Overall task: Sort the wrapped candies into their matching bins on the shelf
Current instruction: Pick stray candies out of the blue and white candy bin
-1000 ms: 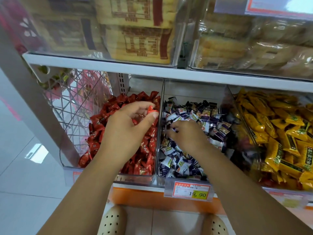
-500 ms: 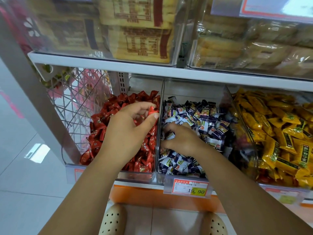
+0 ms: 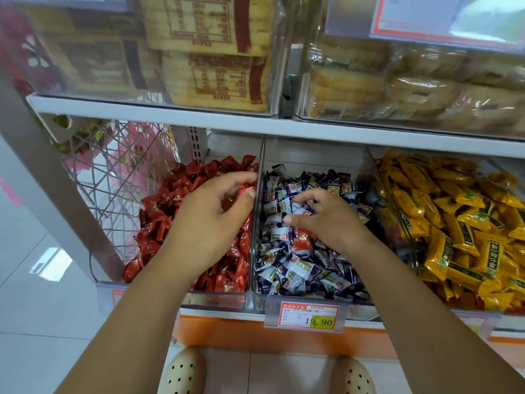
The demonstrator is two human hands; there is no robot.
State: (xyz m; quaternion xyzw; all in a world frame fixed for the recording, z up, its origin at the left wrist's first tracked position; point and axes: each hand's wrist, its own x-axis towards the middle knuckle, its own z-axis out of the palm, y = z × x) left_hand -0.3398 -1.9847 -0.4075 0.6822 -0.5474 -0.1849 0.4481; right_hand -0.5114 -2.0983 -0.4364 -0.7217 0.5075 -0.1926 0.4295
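Three clear bins sit side by side on the lower shelf. The left bin (image 3: pixel 218 301) holds red-wrapped candies, the middle bin (image 3: pixel 260 155) blue-and-white ones, the right bin (image 3: pixel 372 163) yellow ones. My left hand (image 3: pixel 210 217) hovers over the red pile and pinches a red candy (image 3: pixel 245 191) between thumb and fingers. My right hand (image 3: pixel 326 214) reaches into the middle bin, fingers curled among the blue-and-white wrappers. A stray red candy (image 3: pixel 302 240) lies in the middle bin just below my right thumb.
A white shelf board (image 3: pixel 159 109) runs above the bins, with boxes of packed biscuits on top. A wire basket (image 3: pixel 113 177) stands left of the red bin. A price tag (image 3: pixel 308 315) reading 19.90 hangs on the front.
My right hand has drawn back toward the bin's middle and raised its fingers, which uncovers the stray red candy. My left hand keeps its red candy over the red bin.
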